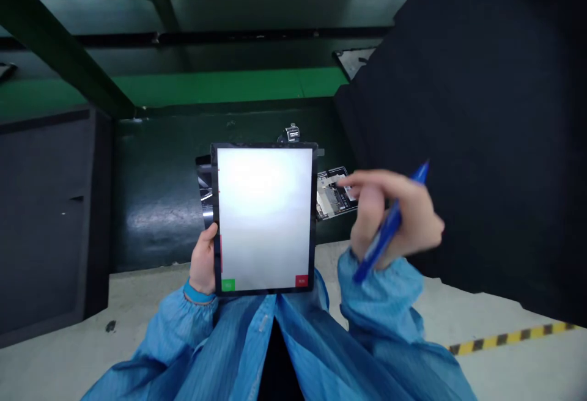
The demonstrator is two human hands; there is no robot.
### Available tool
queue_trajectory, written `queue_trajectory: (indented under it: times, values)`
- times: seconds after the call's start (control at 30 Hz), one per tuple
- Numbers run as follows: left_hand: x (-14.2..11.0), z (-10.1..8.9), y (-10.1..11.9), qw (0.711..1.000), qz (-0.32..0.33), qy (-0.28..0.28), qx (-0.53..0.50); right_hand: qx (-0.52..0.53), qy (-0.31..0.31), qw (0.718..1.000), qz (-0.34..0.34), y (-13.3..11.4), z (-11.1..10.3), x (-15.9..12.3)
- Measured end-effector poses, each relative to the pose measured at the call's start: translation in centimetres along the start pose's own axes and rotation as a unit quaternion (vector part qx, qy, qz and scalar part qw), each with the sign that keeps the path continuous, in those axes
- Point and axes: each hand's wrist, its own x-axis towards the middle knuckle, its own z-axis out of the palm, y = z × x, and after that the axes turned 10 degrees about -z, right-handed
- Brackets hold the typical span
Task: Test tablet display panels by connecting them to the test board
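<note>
The left hand [203, 263] holds a tablet [265, 219] by its left edge, thumb laid over the bezel at about 8 o'clock of the screen and the remaining fingers hidden behind the device; this grip is closed on the tablet. The tablet stands upright in portrait position at the centre of the view, its screen lit almost plain white, with a small green button [228, 285] at the lower left corner and a small red button [301, 280] at the lower right. The right hand [394, 217] is at 3 o'clock of the tablet, just beside its right edge and not touching it; its grip is closed around a blue pen [389, 227], which runs diagonally from the lower left to a tip pointing toward 1 o'clock, while the fingers extend leftward toward the tablet. Motion blur softens this hand. Behind the tablet's right edge, partly covered by the fingers, lies an opened electronic assembly [331, 196] with exposed metal and circuit parts; similar metallic parts [205, 190] show at the tablet's left edge. These rest on a dark green table [156, 193]. A small metal fitting [291, 133] sits at 12 o'clock of the tablet. Both forearms wear light blue sleeves [385, 303] with elastic cuffs. A large black panel [495, 114] fills the right side, a dark cabinet [46, 217] the left. The pale floor [504, 364] carries a yellow-and-black hazard stripe [511, 338] at 4 o'clock.
</note>
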Motion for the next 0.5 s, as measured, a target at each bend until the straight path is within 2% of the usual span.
queue_trajectory:
  times: [0.03,0.07,0.13,0.23,0.33,0.4,0.47,0.5]
  values:
    - [0.1,-0.3,-0.1,1.0,-0.003,-0.007,0.011,-0.045,0.005,0.998,0.037,1.0,0.0,0.8]
    - [0.2,-0.5,-0.2,1.0,-0.007,-0.016,0.021,-0.073,-0.022,0.995,0.056,2.0,0.0,1.4]
    - [0.4,-1.0,-0.4,0.999,-0.01,-0.036,0.038,-0.098,-0.127,0.985,0.062,3.7,0.3,2.3]
    - [0.6,-1.6,-0.7,0.997,-0.007,-0.055,0.048,-0.138,-0.209,0.968,0.004,4.8,0.7,2.7]
    - [0.8,-2.0,-0.9,0.996,-0.003,-0.078,0.052,-0.164,-0.21,0.961,-0.071,3.6,0.5,2.6]
    - [0.9,-2.2,-1.0,0.994,0.001,-0.095,0.056,-0.103,-0.215,0.964,-0.118,1.9,-0.3,2.5]
    - [1.1,-2.5,-0.9,0.992,0.0,-0.107,0.06,0.032,-0.23,0.959,-0.164,0.0,-1.6,2.3]
    - [1.2,-2.6,-0.9,0.991,-0.003,-0.114,0.063,0.107,-0.243,0.947,-0.182,-0.8,-2.4,2.3]
